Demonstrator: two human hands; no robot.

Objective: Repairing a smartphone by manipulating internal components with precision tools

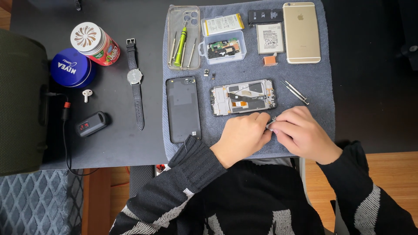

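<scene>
My left hand (241, 135) and right hand (300, 132) meet at the near edge of the grey towel mat (324, 95), fingertips pinched together around a small silvery metal part (271, 125); both hands are curled nearly closed on it, though I cannot tell which fingers bear it. Just beyond my knuckles lies the opened phone frame with exposed boards and flex cables (243, 97), and beside it, to the left, the dark back cover (183, 109).

Farther up the mat, a clear phone case (183, 37) serves as a tray for several slim screwdrivers, one with a green handle (180, 41). Next to it, the small clear plastic box (224, 47) holds circuit-board pieces, its lid hinged open behind it. A gold phone lying face down (301, 32) and two flat batteries (270, 38) rest near the far edge, and metal tweezers (294, 91) lie right of the frame.

The mat sits on a black tabletop (113, 139), which also carries a round blue tin (70, 68), a red canister with white lid (96, 43), a wristwatch with a dark strap (135, 82) and a white earbud (87, 94). Wooden floor (387, 174) shows beneath.
</scene>
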